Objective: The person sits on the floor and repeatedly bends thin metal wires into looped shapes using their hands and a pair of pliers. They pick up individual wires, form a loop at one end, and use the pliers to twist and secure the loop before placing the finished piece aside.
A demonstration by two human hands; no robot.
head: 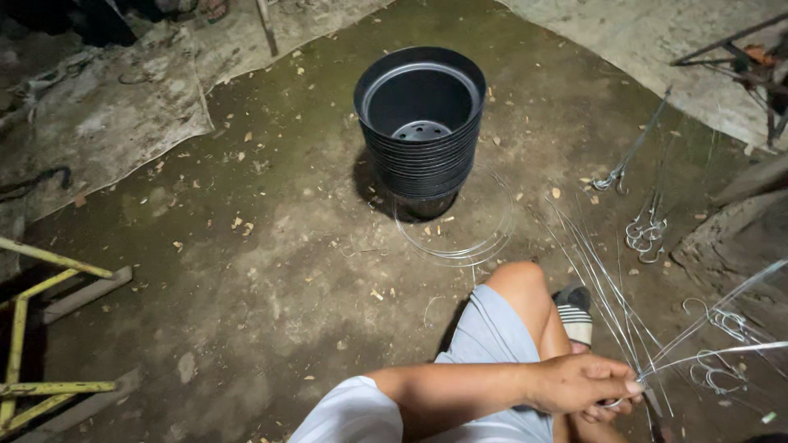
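I am looking down at my own lap, seated low over a dirt floor [271, 271]. Closest to me, my left hand [579, 384] reaches across my knee [521, 283], its grip pinched shut on a bundle of thin steel wires [611, 308]. My right hand [607, 410] sits just beneath the left and is mostly hidden by it; I cannot tell whether its grip is closed or apart.

From the pinch point the wires fan out: several long strands run up and to the left past my sandal [574, 316], and a few bright ones shoot off to the right. To work them well, I judge I should keep the pinch tight right at the crossing so the springy strands do not slip or whip loose.

Just right of my grip, finished wire hooks [714, 369] with curled ends lie on the ground. Farther up and right lies another cluster of hooked wire hangers [646, 234].

Beyond my knee, up and left of the grip, loose wire hoops [460, 246] rest on the floor against the base of a tall stack of nested black plastic pots [420, 131]. Far left, a yellow metal frame [33, 328] and a grey tarp [107, 115] edge the floor.
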